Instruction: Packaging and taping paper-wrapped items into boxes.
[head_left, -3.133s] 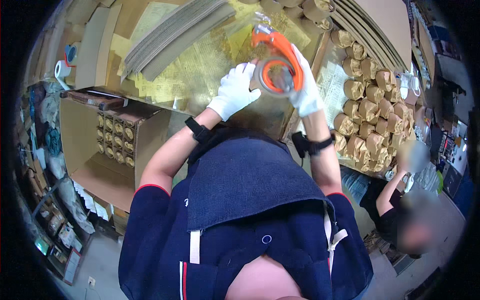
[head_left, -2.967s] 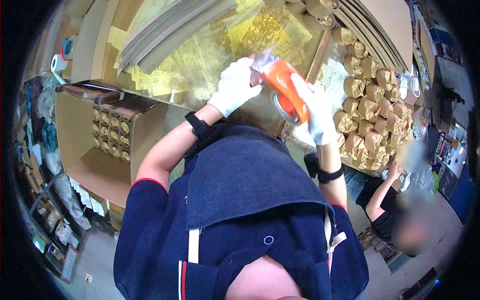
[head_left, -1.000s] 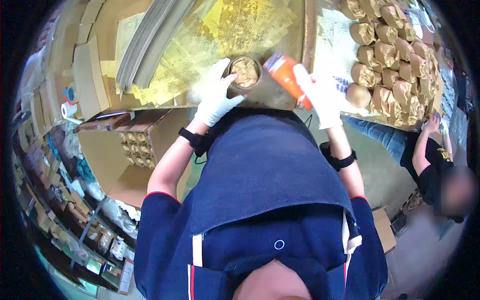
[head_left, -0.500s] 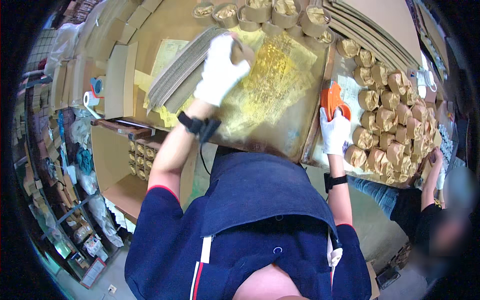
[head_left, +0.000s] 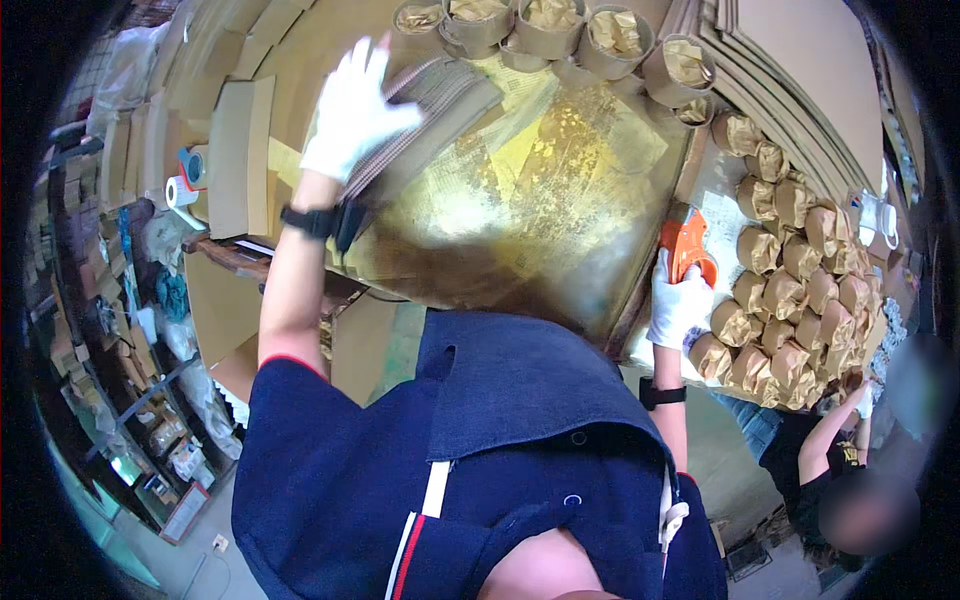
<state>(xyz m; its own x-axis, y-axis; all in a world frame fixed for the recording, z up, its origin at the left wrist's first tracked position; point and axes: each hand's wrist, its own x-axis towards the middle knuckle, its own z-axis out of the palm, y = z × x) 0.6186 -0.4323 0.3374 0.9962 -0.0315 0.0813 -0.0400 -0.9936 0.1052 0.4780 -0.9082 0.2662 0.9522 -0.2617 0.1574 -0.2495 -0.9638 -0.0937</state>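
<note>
My left hand (head_left: 355, 115), in a white glove, is open with its fingers spread. It hovers over or rests on the left side of a stack of grey-brown corrugated cardboard strips (head_left: 445, 115); whether it touches them I cannot tell. In my gloved right hand (head_left: 682, 305) is an orange tape dispenser (head_left: 686, 243), held at the right edge of the worktable (head_left: 480, 265). Cardboard rings (head_left: 615, 45) stuffed with crumpled brown paper stand in a row at the table's far side.
Many brown paper-wrapped bundles (head_left: 800, 290) crowd a surface on the right. Behind them lean flat cardboard sheets (head_left: 800, 70). Two tape rolls (head_left: 180, 192) sit by a carton at left. A co-worker's arm (head_left: 822, 440) reaches in at lower right.
My left hand has moved left and let go of a brown piece it held; its fingers are now spread. My right hand keeps the tape dispenser. The whole view has shifted somewhat.
</note>
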